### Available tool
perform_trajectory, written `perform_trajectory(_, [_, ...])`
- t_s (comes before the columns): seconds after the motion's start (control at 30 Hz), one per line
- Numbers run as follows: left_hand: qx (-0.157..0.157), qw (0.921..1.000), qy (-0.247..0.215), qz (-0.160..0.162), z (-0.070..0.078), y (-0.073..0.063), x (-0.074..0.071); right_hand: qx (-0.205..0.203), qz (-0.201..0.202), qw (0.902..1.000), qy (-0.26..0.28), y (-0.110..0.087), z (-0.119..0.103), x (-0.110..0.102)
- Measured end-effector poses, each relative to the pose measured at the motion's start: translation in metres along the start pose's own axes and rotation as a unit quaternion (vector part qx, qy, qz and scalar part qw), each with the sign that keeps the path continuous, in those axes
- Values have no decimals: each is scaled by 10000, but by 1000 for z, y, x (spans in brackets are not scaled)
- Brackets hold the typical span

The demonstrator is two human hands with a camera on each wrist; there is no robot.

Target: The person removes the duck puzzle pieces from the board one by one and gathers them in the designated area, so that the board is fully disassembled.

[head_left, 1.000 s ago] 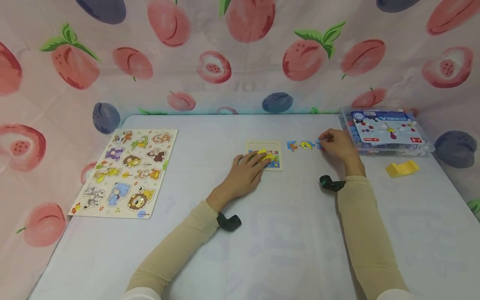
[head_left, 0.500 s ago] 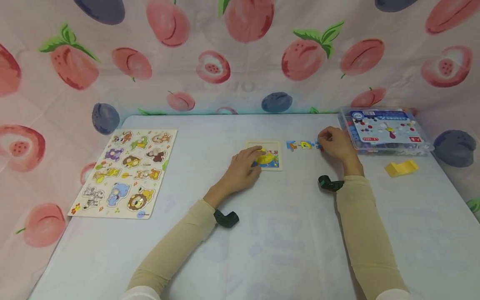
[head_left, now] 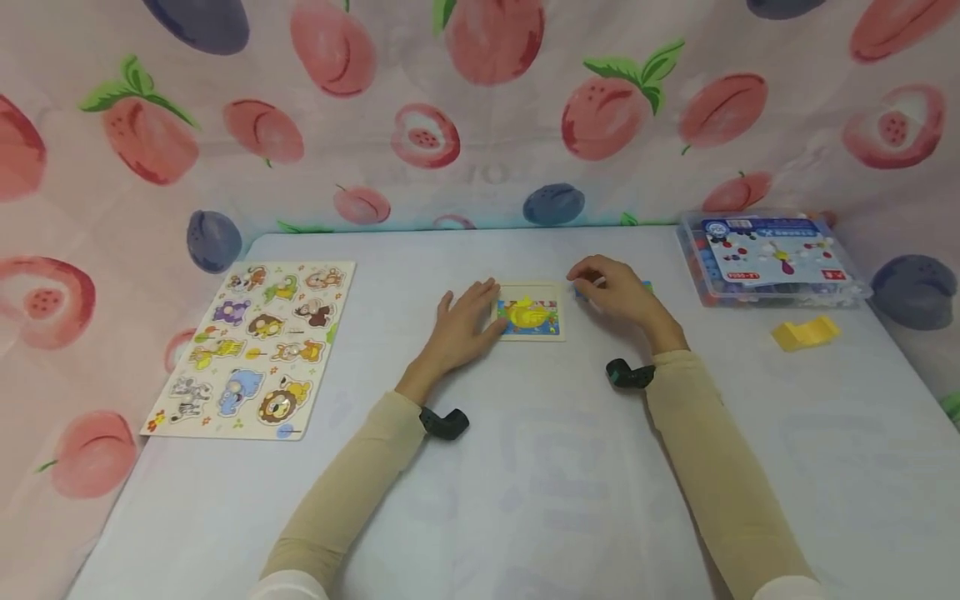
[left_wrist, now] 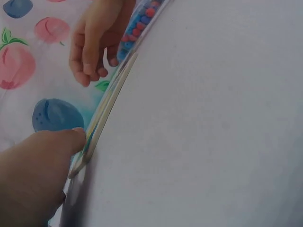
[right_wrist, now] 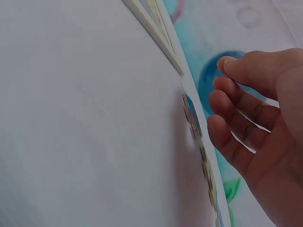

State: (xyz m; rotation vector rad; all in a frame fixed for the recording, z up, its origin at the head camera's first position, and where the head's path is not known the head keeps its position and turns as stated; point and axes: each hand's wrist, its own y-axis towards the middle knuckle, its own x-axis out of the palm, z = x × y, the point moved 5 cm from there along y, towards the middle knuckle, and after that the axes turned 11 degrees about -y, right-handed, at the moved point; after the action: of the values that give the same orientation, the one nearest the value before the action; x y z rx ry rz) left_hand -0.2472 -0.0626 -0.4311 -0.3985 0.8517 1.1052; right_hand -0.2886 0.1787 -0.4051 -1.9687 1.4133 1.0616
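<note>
A small wooden puzzle tray (head_left: 529, 289) lies near the table's centre. Its lower part shows a yellow duck picture (head_left: 527, 316) on blue, and the upper strip is bare wood. My left hand (head_left: 459, 332) lies along the tray's left side, fingers extended, with the thumb at its rim. To the tray's right, my right hand (head_left: 621, 293) hovers with loosely bent fingers over a row of loose puzzle pieces (right_wrist: 204, 163). Nothing shows between thumb and fingers in the right wrist view. From the head, that hand hides most of the pieces.
An animal peg puzzle board (head_left: 262, 350) lies at the left. At the back right stands a clear plastic box (head_left: 776, 258) with coloured beads inside. A yellow block (head_left: 806, 333) sits in front of it. Fruit-printed cloth (head_left: 480, 125) hangs behind the white table (head_left: 540, 467).
My left hand has slid left off the duck picture to the tray's side. My right hand has moved left from the row's right end toward the tray.
</note>
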Motion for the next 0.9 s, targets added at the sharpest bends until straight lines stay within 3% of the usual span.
perform_trajectory(0.4, [-34, 9979, 598, -265, 0, 1, 5, -661, -497, 9966, -13, 5, -34, 30])
perform_trajectory(0.67, [-13, 9980, 602, -194, -1, -1, 4, -1085, -795, 9909, -96, 11, -53, 44])
perform_trajectory(0.9, [27, 9983, 561, -121, -1, -1, 5, -1083, -949, 9889, -364, 14, -56, 51])
